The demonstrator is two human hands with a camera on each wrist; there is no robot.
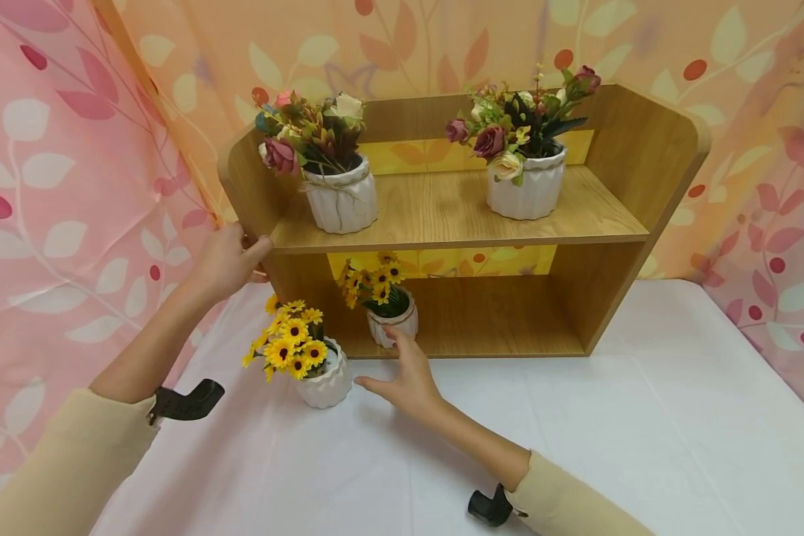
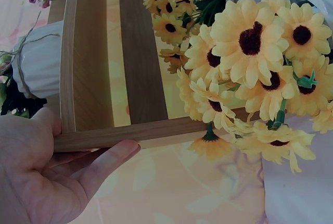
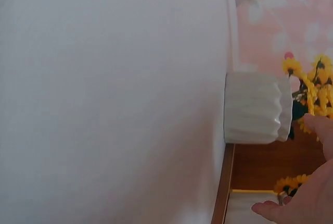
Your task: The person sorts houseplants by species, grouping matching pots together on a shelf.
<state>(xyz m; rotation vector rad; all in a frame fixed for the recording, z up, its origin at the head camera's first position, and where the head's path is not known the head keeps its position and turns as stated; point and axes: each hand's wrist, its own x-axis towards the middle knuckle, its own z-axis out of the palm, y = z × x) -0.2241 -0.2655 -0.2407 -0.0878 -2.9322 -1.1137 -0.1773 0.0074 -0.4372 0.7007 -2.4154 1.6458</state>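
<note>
My left hand (image 1: 231,257) grips the left side panel of a two-tier wooden shelf (image 1: 442,244); in the left wrist view its thumb and fingers lie on either side of the panel's edge. My right hand (image 1: 409,376) reaches toward the lower tier, thumb and fingers spread apart. Its fingertips overlap a small white pot of yellow sunflowers (image 1: 394,320) on that tier; whether they touch cannot be told. Left of the right thumb, a second white pot of sunflowers (image 1: 324,376) stands on the white cloth in front of the shelf, apart from that hand.
On the upper tier stand a white pot tied with twine (image 1: 343,197), holding mixed roses, and another white pot (image 1: 528,182) with purple and cream roses. A white cloth (image 1: 576,439) covers the table. Patterned curtains (image 1: 53,149) hang behind and at the sides.
</note>
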